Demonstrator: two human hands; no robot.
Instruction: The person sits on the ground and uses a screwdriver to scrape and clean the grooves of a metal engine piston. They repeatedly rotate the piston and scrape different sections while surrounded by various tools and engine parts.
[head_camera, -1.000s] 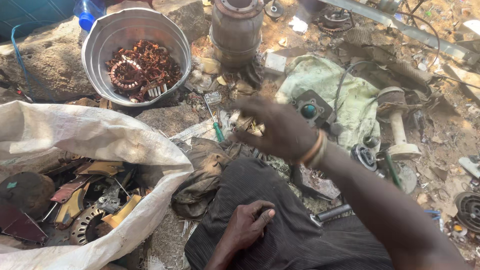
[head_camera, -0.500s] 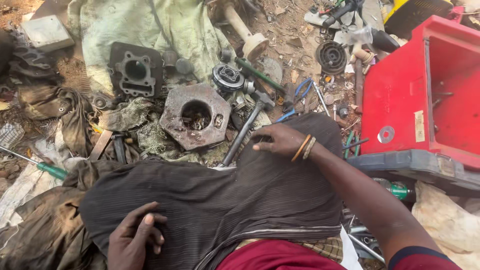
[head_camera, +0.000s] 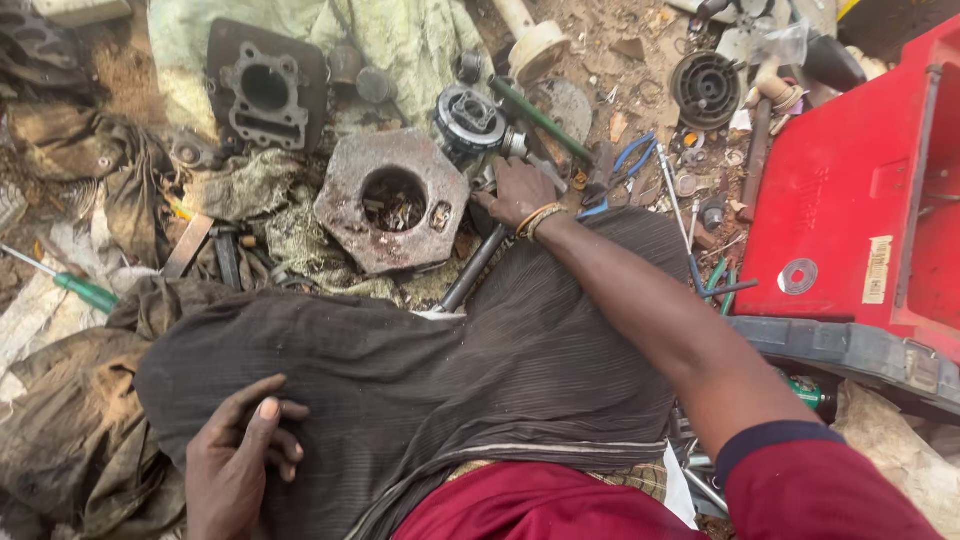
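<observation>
While the left hand (head_camera: 238, 462) is lying loose on the dark striped cloth (head_camera: 420, 370), pinning it, the right hand (head_camera: 518, 190) is gripping the grey steel rod (head_camera: 470, 270) beside the rusty hexagonal metal block (head_camera: 392, 200).

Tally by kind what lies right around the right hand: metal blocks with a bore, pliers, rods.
Right hand rests among:
Metal blocks with a bore: 2, octagonal block and dark cylinder block
Blue-handled pliers: 1
Steel rod: 1
Total: 4
</observation>
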